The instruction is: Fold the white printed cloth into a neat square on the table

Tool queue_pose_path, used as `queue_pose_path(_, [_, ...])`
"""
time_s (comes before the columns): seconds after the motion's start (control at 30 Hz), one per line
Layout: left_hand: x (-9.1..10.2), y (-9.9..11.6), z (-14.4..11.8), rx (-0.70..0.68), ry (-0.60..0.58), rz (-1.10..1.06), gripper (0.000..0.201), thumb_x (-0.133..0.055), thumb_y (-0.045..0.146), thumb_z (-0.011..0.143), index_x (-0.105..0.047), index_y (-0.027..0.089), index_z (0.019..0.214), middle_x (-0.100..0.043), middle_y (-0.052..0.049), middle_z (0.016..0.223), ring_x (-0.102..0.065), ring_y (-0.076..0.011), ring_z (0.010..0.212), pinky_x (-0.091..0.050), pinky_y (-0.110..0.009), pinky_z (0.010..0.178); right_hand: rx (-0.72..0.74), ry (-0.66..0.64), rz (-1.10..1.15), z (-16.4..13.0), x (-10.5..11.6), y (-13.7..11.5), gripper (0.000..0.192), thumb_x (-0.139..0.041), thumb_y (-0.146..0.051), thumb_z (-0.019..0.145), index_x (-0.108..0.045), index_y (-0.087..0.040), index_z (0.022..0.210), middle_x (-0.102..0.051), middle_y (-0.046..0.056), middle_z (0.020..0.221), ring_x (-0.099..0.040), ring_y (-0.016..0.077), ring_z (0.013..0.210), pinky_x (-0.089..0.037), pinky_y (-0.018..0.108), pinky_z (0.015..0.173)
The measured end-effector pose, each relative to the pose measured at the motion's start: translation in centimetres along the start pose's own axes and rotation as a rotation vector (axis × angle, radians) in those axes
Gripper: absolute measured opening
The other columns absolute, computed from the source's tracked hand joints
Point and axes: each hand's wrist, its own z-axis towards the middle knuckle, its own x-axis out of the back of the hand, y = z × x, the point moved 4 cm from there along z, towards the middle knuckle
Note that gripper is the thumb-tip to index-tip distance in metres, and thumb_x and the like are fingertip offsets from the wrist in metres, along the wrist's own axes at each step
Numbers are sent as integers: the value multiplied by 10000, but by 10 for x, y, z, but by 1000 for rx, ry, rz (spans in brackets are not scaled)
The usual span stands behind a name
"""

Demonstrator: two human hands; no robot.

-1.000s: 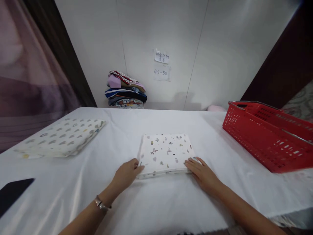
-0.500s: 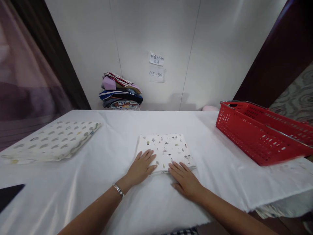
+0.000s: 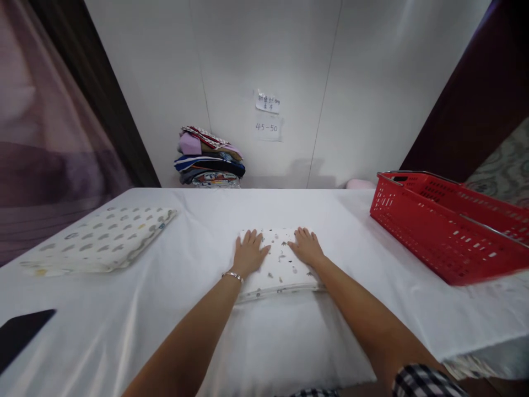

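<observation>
A folded white cloth (image 3: 281, 267) with a small plant print lies flat on the white-covered table in front of me. My left hand (image 3: 249, 253) rests palm down on its far left part, fingers spread. On its far right part lies my right hand (image 3: 306, 246), also palm down with the fingers apart. Several layers show along the cloth's near edge. To the left lies another folded cloth (image 3: 111, 234), white with grey cloud-like shapes, and neither hand touches it.
A red plastic basket (image 3: 433, 231) with metal handles stands on the right of the table (image 3: 198, 320). Behind the far edge is a stack of folded fabrics (image 3: 210, 160). A dark flat object (image 3: 25, 333) lies at the near left. Two paper notes (image 3: 268, 128) hang on the wall.
Both my hands have slid away from me over the printed cloth, from its near part to its far part. The view has shifted slightly. The cloth stays on the table.
</observation>
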Motion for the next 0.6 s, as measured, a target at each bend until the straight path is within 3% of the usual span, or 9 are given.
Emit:
queue_pose_path(0.1, [-7, -3, -2, 9, -2, -3, 619, -239, 549, 882, -351, 214, 1391, -224, -57, 1502, -112, -271, 1391, -121, -522, 1098, -6, 5, -42, -1, -12, 9, 622, -267, -502, 913, -315, -109, 1392, -251, 119, 1485, -145, 256, 1375, -84, 448, 1093])
queue_pose_path(0.3, [-2, 0, 12, 79, -86, 4, 708, -229, 623, 850, -331, 189, 1399, -209, -84, 1505, -104, -305, 1387, -93, -545, 1091, -22, -6, -72, 0, -18, 9, 653, -219, -527, 911, -279, -113, 1412, -216, 109, 1498, -117, 253, 1381, -52, 439, 1096])
queue_pose_path(0.6, [-5, -13, 9, 91, 11, -36, 687, -213, 590, 869, -309, 170, 1404, -224, -90, 1499, -120, -280, 1388, -114, -558, 1084, -32, -86, 5, 4, -8, 6, 652, -264, -528, 896, -321, -102, 1386, -220, 131, 1494, -128, 276, 1378, -82, 470, 1089])
